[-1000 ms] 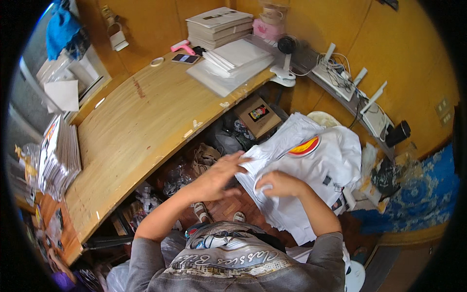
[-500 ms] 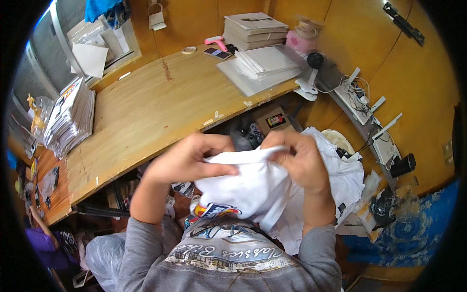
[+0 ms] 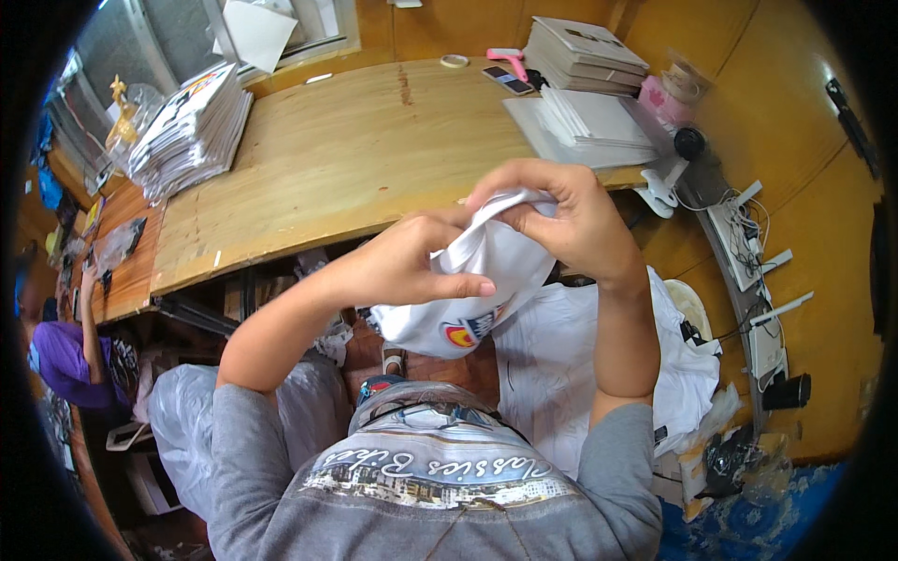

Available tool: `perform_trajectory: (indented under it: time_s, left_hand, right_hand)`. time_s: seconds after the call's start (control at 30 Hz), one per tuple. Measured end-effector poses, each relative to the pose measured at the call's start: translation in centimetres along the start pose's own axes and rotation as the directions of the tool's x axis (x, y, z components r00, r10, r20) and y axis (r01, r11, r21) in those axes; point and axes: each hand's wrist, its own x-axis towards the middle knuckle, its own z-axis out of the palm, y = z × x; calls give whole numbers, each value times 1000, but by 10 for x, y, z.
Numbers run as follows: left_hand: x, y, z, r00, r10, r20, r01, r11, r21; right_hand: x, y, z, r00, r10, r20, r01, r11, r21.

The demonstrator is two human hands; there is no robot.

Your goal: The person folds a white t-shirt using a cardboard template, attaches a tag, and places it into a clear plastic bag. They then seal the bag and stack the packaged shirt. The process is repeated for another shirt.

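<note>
A white T-shirt [image 3: 440, 318] with a coloured print hangs bunched between my two hands, in front of the table's near edge. My left hand [image 3: 416, 257] grips its edge with the thumb stretched along the cloth. Slightly higher and to the right, my right hand [image 3: 566, 215] pinches the same rim between thumb and fingers. The rim is twisted between the hands, and much of the cloth behind them is hidden. Below and to the right lies a heap of white shirts [image 3: 552, 360], partly covered by my right forearm.
On the wooden table [image 3: 318, 168] are a stack of folded printed shirts [image 3: 192, 131], a phone [image 3: 508, 79], a tape roll [image 3: 455, 61] and white sheets [image 3: 599, 126]. A clip-on fan [image 3: 689, 143] sits at its right end. Another person [image 3: 75, 360] is at far left, beyond a plastic bag [image 3: 196, 430].
Both hands have risen with the shirt, the right one more, and its rim is now twisted and tilted. The view has turned left, bringing more of the other person into sight.
</note>
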Motion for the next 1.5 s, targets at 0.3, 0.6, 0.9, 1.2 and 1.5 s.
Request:
perform_trajectory:
  time_s: [0.3, 0.6, 0.9, 1.2, 1.5]
  left_hand:
    - [6, 13, -55, 919, -238, -314, 63, 875, -480]
    - [-13, 30, -78, 893, -349, -285, 308, 934, -179]
    - [-84, 31, -167, 524, -59, -849, 18, 998, -59]
    - [-131, -76, -225, 784, -586, 206, 542, 807, 235]
    - [-163, -74, -332, 750, -540, -383, 643, 731, 229]
  right_hand:
    - [-54, 171, 90, 924, 342, -169, -327, 939, 109]
    - [-45, 133, 163, 975, 219, -41, -132, 717, 684]
    - [38, 194, 49, 882, 371, -289, -202, 854, 479]
    - [205, 42, -176, 745, -422, -517, -432, 285, -855]
    - [282, 82, -272, 642, -578, -504, -365, 348, -864]
